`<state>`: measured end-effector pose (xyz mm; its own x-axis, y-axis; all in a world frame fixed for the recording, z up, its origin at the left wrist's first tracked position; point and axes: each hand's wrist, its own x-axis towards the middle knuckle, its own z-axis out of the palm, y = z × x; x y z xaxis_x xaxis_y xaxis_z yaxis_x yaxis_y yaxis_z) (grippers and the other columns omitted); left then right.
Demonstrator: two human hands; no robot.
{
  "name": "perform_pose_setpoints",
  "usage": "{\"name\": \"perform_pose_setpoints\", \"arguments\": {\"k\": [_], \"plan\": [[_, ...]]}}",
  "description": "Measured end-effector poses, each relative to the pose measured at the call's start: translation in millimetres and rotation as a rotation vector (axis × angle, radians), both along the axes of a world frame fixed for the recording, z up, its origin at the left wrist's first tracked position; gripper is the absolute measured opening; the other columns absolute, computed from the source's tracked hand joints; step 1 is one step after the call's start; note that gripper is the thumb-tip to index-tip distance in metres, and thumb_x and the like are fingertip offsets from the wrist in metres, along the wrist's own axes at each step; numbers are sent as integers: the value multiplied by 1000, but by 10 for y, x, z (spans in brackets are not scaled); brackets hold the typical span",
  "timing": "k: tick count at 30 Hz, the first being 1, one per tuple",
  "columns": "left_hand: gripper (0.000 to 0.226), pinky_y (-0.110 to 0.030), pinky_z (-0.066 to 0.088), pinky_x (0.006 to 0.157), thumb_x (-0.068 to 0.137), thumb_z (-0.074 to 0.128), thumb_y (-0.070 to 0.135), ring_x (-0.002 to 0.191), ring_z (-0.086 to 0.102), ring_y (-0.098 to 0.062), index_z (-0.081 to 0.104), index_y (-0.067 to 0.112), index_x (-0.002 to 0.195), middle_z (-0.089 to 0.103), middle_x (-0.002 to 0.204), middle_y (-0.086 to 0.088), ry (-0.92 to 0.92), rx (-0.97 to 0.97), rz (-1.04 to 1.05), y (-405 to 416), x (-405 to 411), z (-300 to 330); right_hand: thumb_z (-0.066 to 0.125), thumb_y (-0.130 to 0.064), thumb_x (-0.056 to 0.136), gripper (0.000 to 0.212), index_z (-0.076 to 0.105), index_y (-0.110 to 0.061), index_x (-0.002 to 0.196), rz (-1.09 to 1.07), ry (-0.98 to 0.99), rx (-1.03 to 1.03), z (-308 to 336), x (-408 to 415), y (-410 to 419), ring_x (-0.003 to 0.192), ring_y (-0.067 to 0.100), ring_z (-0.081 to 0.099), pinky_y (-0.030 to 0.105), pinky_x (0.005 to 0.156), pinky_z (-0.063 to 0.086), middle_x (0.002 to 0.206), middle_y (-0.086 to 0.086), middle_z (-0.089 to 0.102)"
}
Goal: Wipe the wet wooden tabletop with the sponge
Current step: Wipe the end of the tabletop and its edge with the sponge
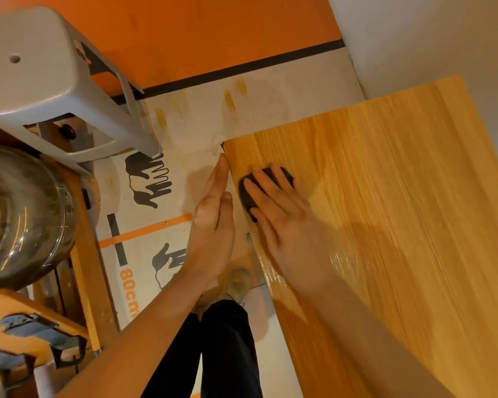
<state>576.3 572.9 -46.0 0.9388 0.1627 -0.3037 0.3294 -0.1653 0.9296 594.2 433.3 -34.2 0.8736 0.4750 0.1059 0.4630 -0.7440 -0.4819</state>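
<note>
The wooden tabletop (385,196) fills the right side of the head view, with a shiny wet streak near its left edge. A dark sponge (282,175) lies flat on the wood close to the table's near-left corner. My right hand (282,222) presses down on the sponge with fingers spread across it. My left hand (213,225) is held flat and upright against the table's left edge, fingers together, cupped beside the sponge and holding nothing.
A grey plastic stool (49,76) stands at the upper left on the floor. A large clear water bottle (20,214) lies at the left, above orange crates (26,334). A printed white floor mat (161,214) lies below the table edge. My dark trouser legs (222,349) stand beside the table.
</note>
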Motion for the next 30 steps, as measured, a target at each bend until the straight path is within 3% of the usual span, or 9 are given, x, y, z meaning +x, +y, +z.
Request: {"name": "perform_pose_setpoints", "arguments": {"k": [2, 8, 11, 15, 17, 19, 22, 26, 30], "plan": [[59, -14, 12, 123, 102, 28, 22, 150, 18, 6, 22, 18, 160, 24, 166, 12, -7, 18, -28, 24, 17, 8, 48, -17, 101, 39, 50, -13, 139, -11, 5, -12, 6, 123, -342, 146, 22, 27, 50, 119, 21, 150, 4, 42], [56, -5, 14, 117, 105, 30, 23, 146, 21, 13, 22, 19, 160, 27, 163, 17, -27, -20, -15, -40, -93, 72, 41, -15, 103, 40, 45, -12, 143, -702, 82, 86, 73, 106, -828, 148, 22, 17, 49, 121, 12, 155, 5, 33], [51, 1, 18, 109, 110, 30, 15, 135, 26, 26, 22, 21, 160, 29, 155, 29, -8, -87, 10, -59, -97, 86, 49, -7, 99, 39, 50, -7, 138, -480, 16, 29, 73, -320, -169, 145, 29, 26, 48, 119, 17, 150, 11, 41], [55, 3, 19, 107, 106, 31, 29, 137, 28, 21, 23, 22, 160, 27, 162, 17, 11, -76, -38, 29, -44, 91, 44, -18, 100, 42, 46, -12, 142, -62, 105, -8, 96, -586, -45, 147, 23, 22, 49, 120, 18, 154, 4, 36], [52, 8, 19, 100, 110, 32, 26, 122, 27, 35, 23, 22, 160, 27, 153, 29, 16, -121, -65, 65, -46, 115, 44, -19, 101, 41, 47, -12, 142, -107, 115, 14, 89, -529, -334, 148, 21, 22, 49, 121, 16, 153, 4, 37], [50, 9, 18, 98, 111, 33, 19, 116, 24, 41, 22, 21, 160, 27, 141, 39, -1, -157, -88, 91, -57, 122, 42, -17, 103, 40, 45, -12, 143, -386, 131, 70, 118, -484, -572, 149, 17, 18, 49, 122, 13, 155, 3, 35], [50, 6, 16, 104, 111, 32, 16, 126, 23, 34, 20, 19, 159, 24, 151, 31, -16, -196, -108, 127, -79, 86, 41, -20, 105, 41, 42, -15, 145, -772, 132, 149, 128, -576, -470, 149, 12, 14, 46, 122, 11, 157, -1, 30], [51, -8, 15, 119, 111, 30, 19, 147, 17, 9, 17, 21, 161, 19, 166, 13, -53, -205, -155, 187, -95, 48, 51, -18, 99, 45, 43, -12, 144, -474, 120, 54, 90, -1102, 21, 149, 18, 15, 49, 122, 13, 155, 3, 33], [43, -1, 23, 107, 110, 31, 11, 127, 31, 29, 25, 32, 148, 37, 142, 32, -88, -334, -152, 243, -23, -3, 51, -15, 98, 48, 40, -14, 145, -396, 128, -22, 95, -1196, 63, 149, 15, 14, 50, 120, 15, 156, 1, 31]]}}
